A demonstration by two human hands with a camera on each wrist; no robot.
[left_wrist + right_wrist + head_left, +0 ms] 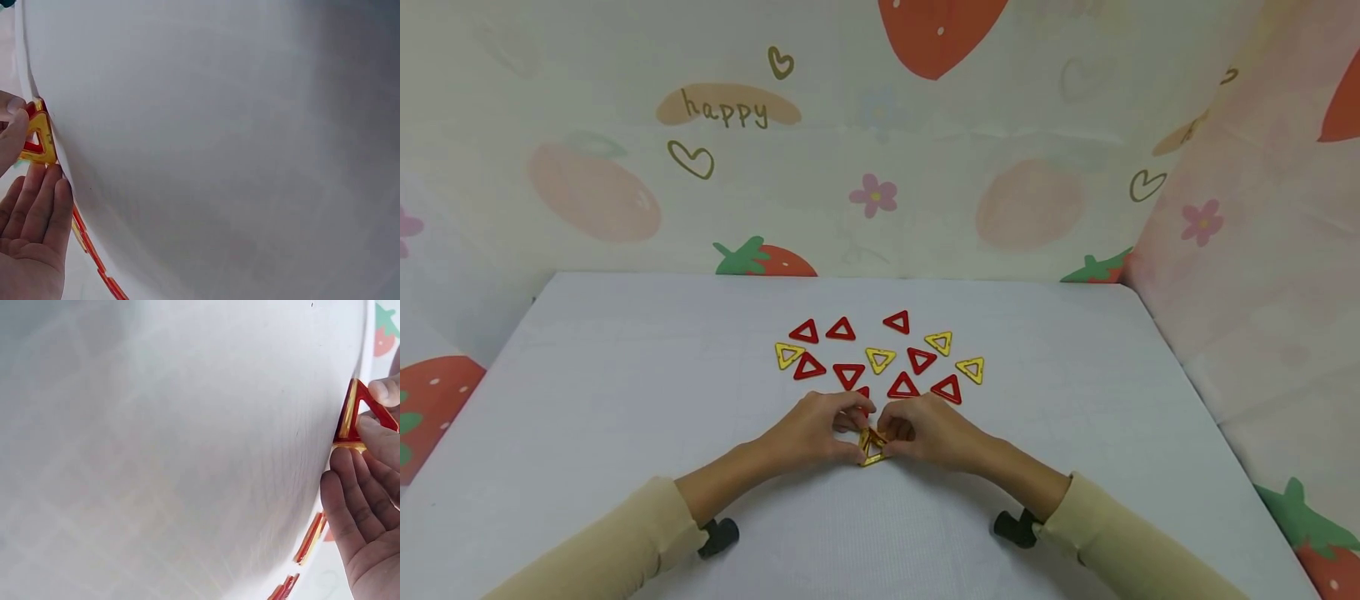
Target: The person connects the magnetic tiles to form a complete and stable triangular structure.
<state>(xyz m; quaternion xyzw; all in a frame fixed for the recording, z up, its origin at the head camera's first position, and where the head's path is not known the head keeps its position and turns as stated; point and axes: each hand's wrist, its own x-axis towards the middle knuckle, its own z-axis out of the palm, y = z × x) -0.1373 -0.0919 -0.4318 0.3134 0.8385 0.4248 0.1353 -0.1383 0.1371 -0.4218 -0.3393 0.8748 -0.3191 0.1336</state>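
Note:
A small upright pyramid of red and yellow magnetic triangle tiles (873, 461) stands on the table between the two hands. My left hand (811, 432) grips it from the left with thumb and fingertips. From the other side my right hand (938, 433) pinches it between thumb and fingers. In the left wrist view a yellow triangle tile (50, 150) faces the camera, with red behind its opening. A red frame and a yellow edge show on the pyramid (347, 419) in the right wrist view. Just beyond the fingers lies a red triangle tile (864, 392), partly covered by the left hand.
Several loose red triangle tiles (809, 367) and yellow triangle tiles (880, 359) lie flat past the hands. The white-covered table (625, 375) ends at a printed backdrop (872, 142) behind and at the right. Dark wrist devices (720, 537) sit at both sleeve cuffs.

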